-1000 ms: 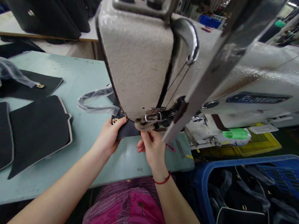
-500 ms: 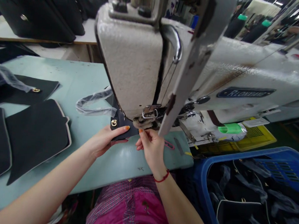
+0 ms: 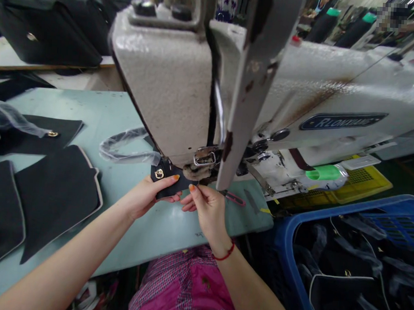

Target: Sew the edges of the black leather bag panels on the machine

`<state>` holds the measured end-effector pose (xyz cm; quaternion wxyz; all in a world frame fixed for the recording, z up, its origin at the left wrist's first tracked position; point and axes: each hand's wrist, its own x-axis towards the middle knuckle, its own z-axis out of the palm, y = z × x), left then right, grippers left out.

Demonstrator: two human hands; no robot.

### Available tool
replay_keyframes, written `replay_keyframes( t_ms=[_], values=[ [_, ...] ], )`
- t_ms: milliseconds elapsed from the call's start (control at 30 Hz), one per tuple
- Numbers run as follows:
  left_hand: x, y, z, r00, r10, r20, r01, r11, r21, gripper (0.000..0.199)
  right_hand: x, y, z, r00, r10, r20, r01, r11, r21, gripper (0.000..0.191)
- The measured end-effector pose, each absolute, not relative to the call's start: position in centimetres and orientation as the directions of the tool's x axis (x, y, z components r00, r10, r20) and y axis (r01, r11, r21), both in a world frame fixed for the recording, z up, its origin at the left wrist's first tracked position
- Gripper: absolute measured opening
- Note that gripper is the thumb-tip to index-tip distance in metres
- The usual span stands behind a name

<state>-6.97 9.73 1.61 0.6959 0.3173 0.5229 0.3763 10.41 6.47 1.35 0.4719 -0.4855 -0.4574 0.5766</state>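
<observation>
Left hand [image 3: 145, 197] has rolled flatter since earlier, fingers [image 3: 172, 199] together, clamped on a black leather tab [image 3: 170, 186] with gold buckle [image 3: 159, 174], just below the sewing machine's [image 3: 162, 88] presser foot [image 3: 196, 172]. Right hand [image 3: 207, 215] fingertips [image 3: 192, 188] pinch the tab's edge. Nearby: pink-handled snips [image 3: 235, 199] on pale green table [image 3: 175, 232], black felt panels [image 3: 55, 198], blue crate [image 3: 285, 251].

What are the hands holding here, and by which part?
A black strap piece with a gold fitting: the left hand grips its lower edge, and the right hand pinches its right end.
</observation>
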Motion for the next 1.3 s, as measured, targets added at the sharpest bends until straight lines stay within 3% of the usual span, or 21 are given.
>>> replay_keyframes(
  t_ms=[733,1033,1300],
  values=[
    [-7.0,10.4,1.3,0.148,0.878,-0.455,-0.319,0.478,0.819,0.022,7.7,6.8,2.4,0.032,0.973,-0.231,-0.064,-0.228,-0.972,0.042],
    [-5.2,8.7,1.6,0.021,0.899,-0.438,-0.456,0.399,0.796,0.025,7.8,7.1,2.1,0.012,0.976,-0.218,-0.128,-0.215,-0.968,0.040],
    [-2.1,6.2,1.6,-0.209,0.888,-0.410,-0.525,0.252,0.813,0.025,9.1,7.3,1.7,-0.023,0.978,-0.208,-0.099,-0.210,-0.973,0.046]
  ],
)
